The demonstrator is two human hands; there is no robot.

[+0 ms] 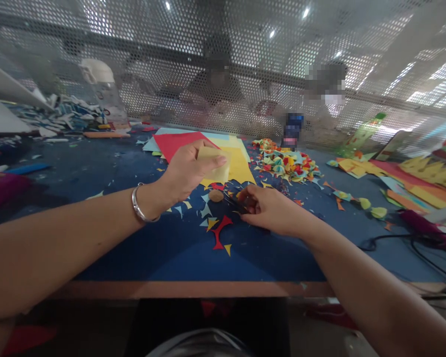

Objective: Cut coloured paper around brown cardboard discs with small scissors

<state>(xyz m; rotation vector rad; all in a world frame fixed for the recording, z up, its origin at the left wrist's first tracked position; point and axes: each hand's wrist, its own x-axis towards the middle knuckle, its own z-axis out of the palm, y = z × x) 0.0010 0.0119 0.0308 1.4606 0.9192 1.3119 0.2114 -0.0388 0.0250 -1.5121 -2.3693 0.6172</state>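
Observation:
My left hand (188,168) is closed on a pale yellow piece of paper (221,172), pinched under the thumb above the table. Close by on the right, my right hand (262,208) is low over the table with its fingers curled round dark scissors (233,202), partly hidden and blurred. A small round brown disc (216,196) lies between the hands. Below it are a red paper offcut (219,233) and yellow scraps (228,249). Behind my left hand lie a red sheet (174,144) and a yellow sheet (241,163), overlapping light blue ones.
A heap of small coloured paper pieces (286,163) lies beyond my right hand. At the far left stands a bottle with a white lid (100,74). A green-capped bottle (367,131) and cables (412,238) are on the right. Perforated metal panelling (152,44) closes the back.

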